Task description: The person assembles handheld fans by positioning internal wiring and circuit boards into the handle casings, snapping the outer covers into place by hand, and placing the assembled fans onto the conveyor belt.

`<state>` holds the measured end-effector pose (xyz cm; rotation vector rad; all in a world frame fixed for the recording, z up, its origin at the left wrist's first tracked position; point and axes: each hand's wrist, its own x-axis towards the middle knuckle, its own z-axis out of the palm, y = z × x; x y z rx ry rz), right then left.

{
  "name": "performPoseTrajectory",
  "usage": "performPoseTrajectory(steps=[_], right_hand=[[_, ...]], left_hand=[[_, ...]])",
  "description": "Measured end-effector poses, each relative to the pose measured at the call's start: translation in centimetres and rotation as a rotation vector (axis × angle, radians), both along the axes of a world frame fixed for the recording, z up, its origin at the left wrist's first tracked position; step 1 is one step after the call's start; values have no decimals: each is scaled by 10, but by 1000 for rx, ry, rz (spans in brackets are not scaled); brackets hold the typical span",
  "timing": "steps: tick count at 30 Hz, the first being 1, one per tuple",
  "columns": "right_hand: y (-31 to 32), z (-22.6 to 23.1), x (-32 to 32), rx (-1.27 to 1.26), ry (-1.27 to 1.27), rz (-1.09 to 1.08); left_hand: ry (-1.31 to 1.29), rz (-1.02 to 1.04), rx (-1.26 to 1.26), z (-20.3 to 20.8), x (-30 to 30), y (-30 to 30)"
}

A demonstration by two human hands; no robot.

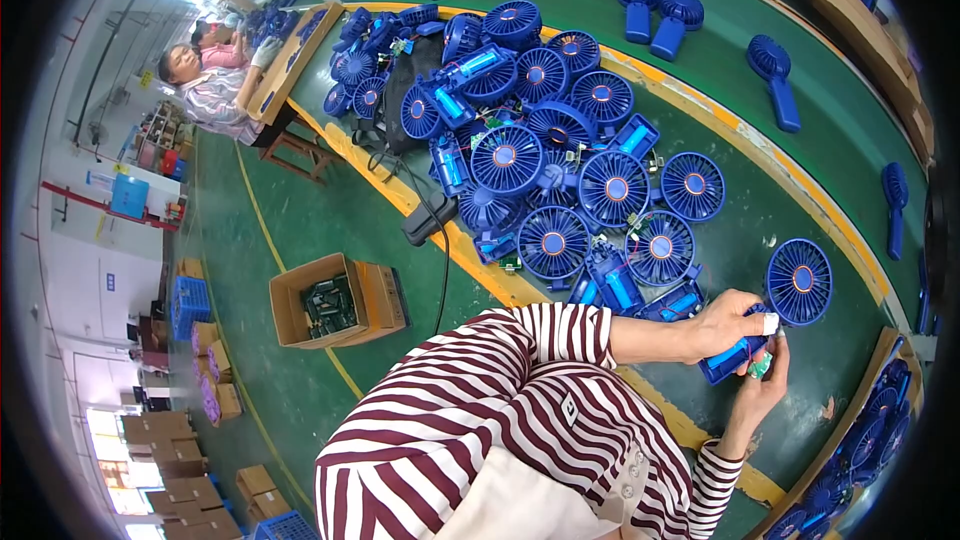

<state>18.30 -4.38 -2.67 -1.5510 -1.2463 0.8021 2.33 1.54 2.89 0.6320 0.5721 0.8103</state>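
Both my hands are on a blue handheld fan (800,282) at the right, its round grille pointing away from me. My left hand (722,324) closes round the neck and upper handle, with white wrapping on a fingertip. Below it, my right hand (762,395) pinches at a small green circuit board (760,365) beside the fan's handle (724,361). Thin red wires show near the board. The fingers partly hide the handle's inside. Left of my hands lies a heap of similar fans (615,188), several with opened handles showing light-blue cells and boards.
A green conveyor belt (720,60) carries spaced-out fans along the far side. A cardboard box (300,305) with dark parts stands on the floor at left. A black cable (445,270) hangs over the yellow bench edge. More fans fill a tray (855,440) at right. Co-workers (215,90) sit far left.
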Motion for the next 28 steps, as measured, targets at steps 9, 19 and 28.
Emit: performPoseTrajectory(steps=[9, 19, 28], right_hand=[[-2, 39, -19, 451, -536, 81], [-10, 59, -23, 519, -627, 220], [10, 64, -15, 418, -552, 376]], left_hand=[[164, 39, -39, -12, 2, 4], [316, -60, 93, -31, 11, -9], [181, -206, 60, -38, 7, -15]])
